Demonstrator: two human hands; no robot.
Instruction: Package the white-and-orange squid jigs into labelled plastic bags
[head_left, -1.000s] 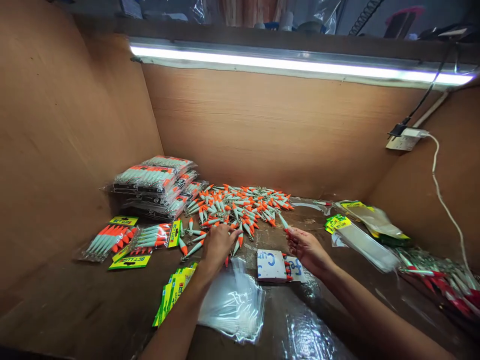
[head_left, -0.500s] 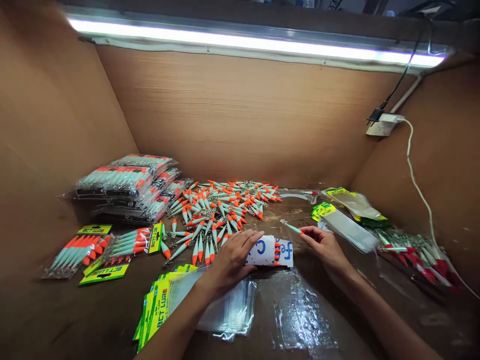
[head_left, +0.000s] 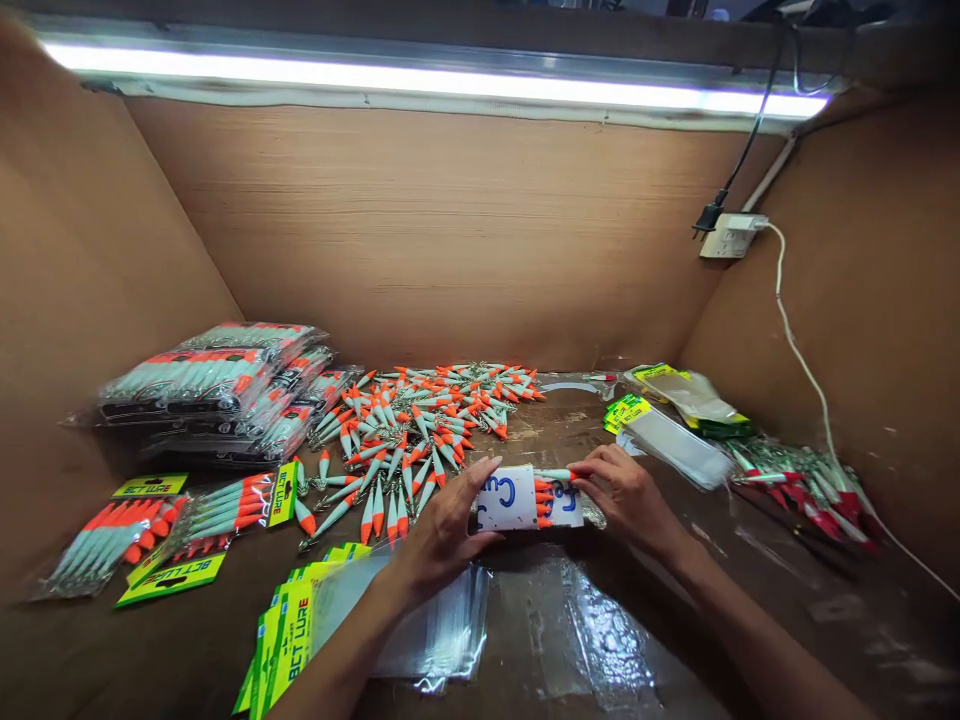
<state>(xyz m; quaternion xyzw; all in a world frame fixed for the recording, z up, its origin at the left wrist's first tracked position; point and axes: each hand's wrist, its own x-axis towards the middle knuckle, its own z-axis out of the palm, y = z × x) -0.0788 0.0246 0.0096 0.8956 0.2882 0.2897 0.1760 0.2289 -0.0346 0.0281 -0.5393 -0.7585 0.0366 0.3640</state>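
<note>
My left hand (head_left: 450, 515) grips the left side of a white holder (head_left: 506, 500) with blue handwriting, thumb below and fingers above. Orange tips of several squid jigs show in a gap of the holder. In my right hand (head_left: 626, 495), thumb and fingertips pinch one pale green and orange squid jig (head_left: 553, 474) by its orange end. It lies level along the holder's upper edge, its other end at or inside the holder; its hooks are hidden. Beyond my left hand spreads a heap of loose squid jigs (head_left: 420, 420).
Clear bags with yellow-green headers (head_left: 281, 630) lie under my left forearm. Filled packs (head_left: 232, 500) and a stack of bagged lures (head_left: 202, 380) stand left. At right are more bags (head_left: 679, 440), red-and-white lures (head_left: 795, 480) and a white cable (head_left: 799, 340) from a socket (head_left: 727, 238).
My right hand has brought its squid jig left, from beside the holder onto its upper edge. My left hand still grips the holder. The whole view has shifted slightly.
</note>
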